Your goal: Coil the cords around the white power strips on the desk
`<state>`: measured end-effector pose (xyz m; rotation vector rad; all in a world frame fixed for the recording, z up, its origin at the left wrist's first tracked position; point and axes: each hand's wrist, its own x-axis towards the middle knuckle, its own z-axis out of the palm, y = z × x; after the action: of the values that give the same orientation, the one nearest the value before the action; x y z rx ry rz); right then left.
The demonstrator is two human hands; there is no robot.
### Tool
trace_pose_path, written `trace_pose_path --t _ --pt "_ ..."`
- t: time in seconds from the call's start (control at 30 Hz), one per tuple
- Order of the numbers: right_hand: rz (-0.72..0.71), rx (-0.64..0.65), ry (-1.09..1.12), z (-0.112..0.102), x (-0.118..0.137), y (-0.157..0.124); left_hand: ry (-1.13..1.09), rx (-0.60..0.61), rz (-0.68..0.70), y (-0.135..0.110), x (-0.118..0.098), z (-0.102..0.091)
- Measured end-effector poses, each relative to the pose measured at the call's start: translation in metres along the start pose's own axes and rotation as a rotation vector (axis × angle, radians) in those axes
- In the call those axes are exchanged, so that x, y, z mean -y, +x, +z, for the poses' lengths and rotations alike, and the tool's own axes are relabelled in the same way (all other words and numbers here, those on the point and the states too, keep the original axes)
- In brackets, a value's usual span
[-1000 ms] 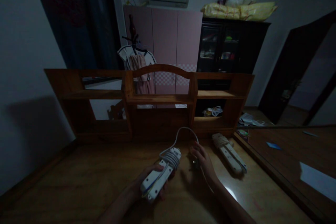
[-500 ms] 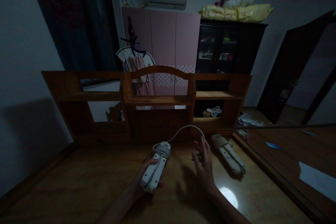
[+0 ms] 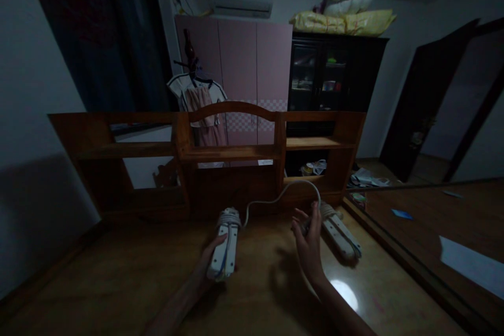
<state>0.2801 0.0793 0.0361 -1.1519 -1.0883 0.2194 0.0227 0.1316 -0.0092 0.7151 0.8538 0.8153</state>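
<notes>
My left hand [image 3: 210, 254] is closed around a white power strip [image 3: 223, 252], held up above the wooden desktop. Several turns of its grey-white cord [image 3: 229, 217] are wound about the far end. From there the loose cord [image 3: 275, 199] arches over to my right hand [image 3: 309, 241], whose curled fingers hold it. Something small and dark, perhaps the plug, shows at the palm, mostly hidden by the fingers. Just beyond my right hand a second power strip [image 3: 342, 239] lies on the desk, its own cord wrapped around one end.
A wooden shelf unit [image 3: 232, 153] stands along the desk's far edge. To the right, a lower brown surface [image 3: 417, 215] carries a white paper sheet [image 3: 468, 262] and a blue card [image 3: 401, 214]. A raised wooden edge [image 3: 394, 257] separates it from the desktop.
My left hand has shifted slightly left, turning the power strip more upright. My right hand has moved a little right and up, drawing out a longer stretch of cord. The whole view has shifted slightly.
</notes>
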Motion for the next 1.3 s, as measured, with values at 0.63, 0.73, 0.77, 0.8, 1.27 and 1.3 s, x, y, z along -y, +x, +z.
trace_pose_path --t 0.63,0.73,0.77,0.8,1.27,1.3 --pt "0.013 0.483 -0.028 0.013 -0.013 -0.021 0.172 -0.209 0.415 -0.027 0.005 0.016" --pt "0.083 0.479 -0.069 0.013 -0.020 -0.022 0.161 -0.099 0.237 -0.028 0.011 0.012" --pt "0.115 0.476 -0.075 0.013 -0.022 -0.022 0.146 -0.058 0.154 -0.027 0.014 0.010" --pt "0.144 0.467 -0.076 0.014 -0.025 -0.022 0.131 -0.016 0.079 -0.027 0.016 0.008" --pt "0.218 0.333 -0.084 0.004 -0.035 -0.005 -0.014 0.436 -0.170 -0.029 0.014 0.003" --pt "0.289 0.393 -0.037 0.005 -0.033 -0.004 -0.011 0.437 -0.171 -0.031 0.013 0.003"
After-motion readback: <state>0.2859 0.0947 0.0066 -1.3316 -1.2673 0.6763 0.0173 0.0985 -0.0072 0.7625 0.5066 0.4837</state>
